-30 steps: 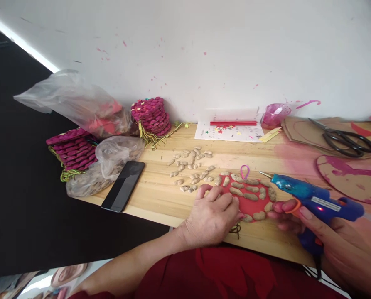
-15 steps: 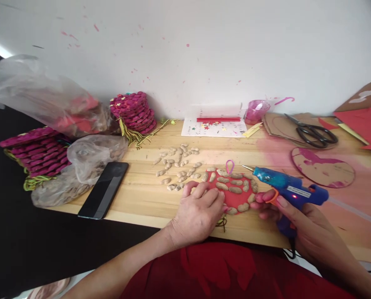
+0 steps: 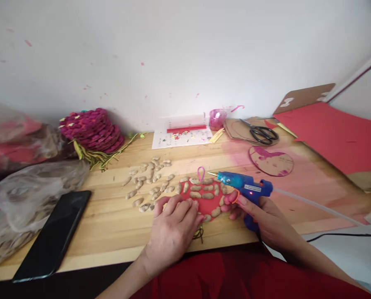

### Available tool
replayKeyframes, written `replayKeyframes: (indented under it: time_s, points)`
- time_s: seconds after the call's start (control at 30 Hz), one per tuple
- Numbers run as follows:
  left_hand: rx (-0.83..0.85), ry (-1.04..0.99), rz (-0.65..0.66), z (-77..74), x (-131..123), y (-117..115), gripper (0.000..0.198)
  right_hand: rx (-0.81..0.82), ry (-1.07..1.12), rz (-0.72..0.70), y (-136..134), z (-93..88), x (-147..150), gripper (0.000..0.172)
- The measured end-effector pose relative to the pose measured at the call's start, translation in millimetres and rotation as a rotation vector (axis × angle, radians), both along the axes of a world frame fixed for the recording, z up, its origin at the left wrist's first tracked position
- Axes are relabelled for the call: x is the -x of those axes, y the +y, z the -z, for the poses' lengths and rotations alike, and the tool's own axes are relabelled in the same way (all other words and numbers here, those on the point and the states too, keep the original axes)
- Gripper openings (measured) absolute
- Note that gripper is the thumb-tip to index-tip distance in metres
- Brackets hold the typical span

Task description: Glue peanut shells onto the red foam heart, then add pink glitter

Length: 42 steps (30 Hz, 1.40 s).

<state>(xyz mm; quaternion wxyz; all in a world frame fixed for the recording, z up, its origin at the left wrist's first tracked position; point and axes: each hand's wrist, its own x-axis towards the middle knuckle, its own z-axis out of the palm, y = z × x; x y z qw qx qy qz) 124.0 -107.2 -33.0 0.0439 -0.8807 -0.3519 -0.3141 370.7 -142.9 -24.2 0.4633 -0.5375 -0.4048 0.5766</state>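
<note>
A red craft piece [image 3: 208,205] lies flat near the table's front edge, edged with peanuts and with more in rows across its upper part. A purple loop [image 3: 201,173] sits at its top. My left hand [image 3: 174,222] is closed over the left edge, fingers bent and thumb low by the rim; a peanut under the fingers would be hidden. In my right hand [image 3: 260,211] is a blue hot glue gun [image 3: 243,184], its nozzle pointing left above the piece and its red light on. Loose peanuts [image 3: 152,178] are scattered left of the piece.
Left are a black phone [image 3: 52,234], a plastic bag of peanuts [image 3: 35,195] and a magenta woven object [image 3: 93,129]. Paper with star sequins [image 3: 182,137] lies at the back, near a pink cup [image 3: 217,119]. Scissors [image 3: 263,133], painted cardboard [image 3: 271,162] and red sheets [image 3: 335,133] are rightward.
The view has swung right, so things appear farther left and more red sheet shows. Both hands keep nearly the same places on the piece and the glue gun.
</note>
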Motion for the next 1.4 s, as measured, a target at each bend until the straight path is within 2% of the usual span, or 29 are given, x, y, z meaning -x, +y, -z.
replayKeyframes:
  time_s: [0.37,0.7,1.03,1.2,1.4]
  points:
    - [-0.006,0.005,0.008,0.8,1.8,-1.7,0.02,-0.025,0.028,-0.05,0.3,-0.4,1.2,0.034]
    - [0.001,-0.012,0.027,0.6,2.7,-1.0,0.02,-0.012,0.055,-0.033,0.0,-4.9,2.2,0.035]
    - [-0.009,-0.003,0.02,2.8,3.7,-2.2,0.021,-0.014,0.079,-0.046,1.3,-0.9,1.2,0.037]
    - [-0.015,-0.007,0.023,3.5,4.5,-2.5,0.021,-0.007,0.021,-0.068,0.5,3.2,-0.6,0.038]
    - [-0.011,-0.005,0.035,4.8,6.0,-3.3,0.023,-0.016,0.034,-0.067,-0.3,0.6,0.3,0.037]
